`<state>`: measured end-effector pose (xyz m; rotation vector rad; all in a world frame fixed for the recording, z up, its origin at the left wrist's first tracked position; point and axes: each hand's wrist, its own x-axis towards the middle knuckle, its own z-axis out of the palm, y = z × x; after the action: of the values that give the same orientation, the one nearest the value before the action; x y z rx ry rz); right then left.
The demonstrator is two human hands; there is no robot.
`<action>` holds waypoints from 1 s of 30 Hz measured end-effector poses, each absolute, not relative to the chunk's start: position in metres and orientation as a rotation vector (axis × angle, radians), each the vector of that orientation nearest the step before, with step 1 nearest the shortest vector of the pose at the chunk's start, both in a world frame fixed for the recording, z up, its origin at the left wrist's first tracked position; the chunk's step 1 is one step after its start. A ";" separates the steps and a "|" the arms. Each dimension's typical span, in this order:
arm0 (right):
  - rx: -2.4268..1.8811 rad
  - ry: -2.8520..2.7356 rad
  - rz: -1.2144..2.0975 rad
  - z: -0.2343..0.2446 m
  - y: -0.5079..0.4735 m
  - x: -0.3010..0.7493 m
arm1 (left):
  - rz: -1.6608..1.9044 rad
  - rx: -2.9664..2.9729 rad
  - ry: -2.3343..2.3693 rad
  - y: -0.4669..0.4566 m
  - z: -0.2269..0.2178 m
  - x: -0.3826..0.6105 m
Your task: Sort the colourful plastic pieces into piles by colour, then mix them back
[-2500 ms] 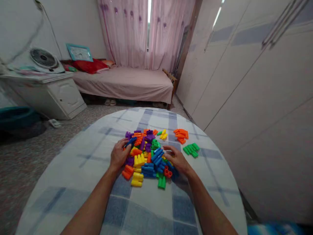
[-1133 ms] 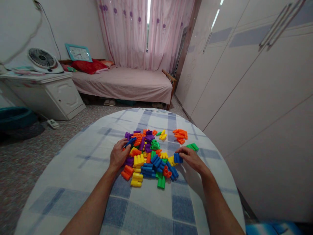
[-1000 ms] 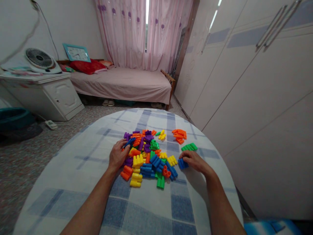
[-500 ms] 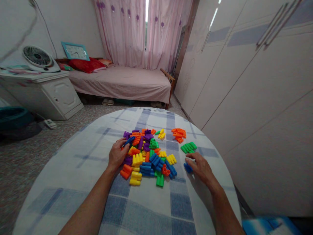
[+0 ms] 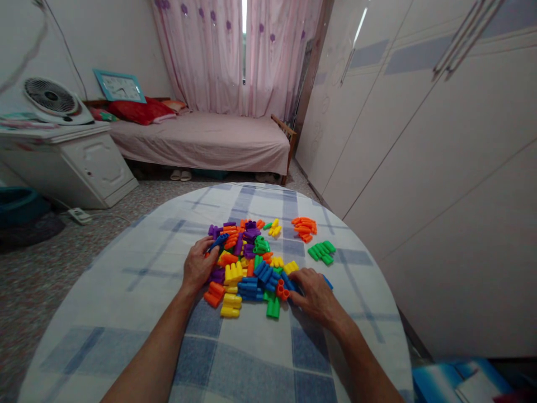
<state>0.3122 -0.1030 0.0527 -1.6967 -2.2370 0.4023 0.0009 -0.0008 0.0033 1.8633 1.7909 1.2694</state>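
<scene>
A mixed pile of plastic toy blocks (image 5: 234, 272), made of joined bullet-shaped tubes, lies on the table. At the pile's left edge my left hand (image 5: 198, 263) is closed on a blue toy block (image 5: 218, 240), pinched between thumb and fingers. My right hand (image 5: 314, 294) rests at the pile's right side, its thumb and fingers closed around another blue toy block (image 5: 288, 281), partly hidden by the fingers. Touching or close to that thumb is an orange block (image 5: 282, 290). Beyond the right hand, a separate blue block (image 5: 328, 283) shows in part.
Orange blocks (image 5: 305, 228) and green blocks (image 5: 322, 252) sit in separate groups at right. A small yellow group (image 5: 274, 228) lies behind the pile. The round table (image 5: 159, 291) has a checked cloth. A bed (image 5: 201, 137), cabinet (image 5: 96, 168) and wardrobe (image 5: 419, 168) stand around.
My right hand has moved left from the separate blue block to the blue block at the pile's right edge. My left hand keeps its blue block. The view has shifted slightly.
</scene>
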 end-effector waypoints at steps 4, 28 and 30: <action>-1.663 -2.182 0.411 0.058 -0.103 0.319 | 1.276 1.862 1.787 -0.001 0.003 0.000; -1.689 -1.914 0.634 0.061 -0.102 0.379 | 1.271 1.878 1.796 -0.001 0.001 0.000; -1.734 -1.888 0.704 0.064 -0.106 0.381 | 1.276 1.880 1.788 -0.001 0.002 0.000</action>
<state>0.3805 -0.1057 0.0636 -1.7337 -1.8881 0.7036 -0.0004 -0.0008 0.0017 1.8801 1.7880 1.2757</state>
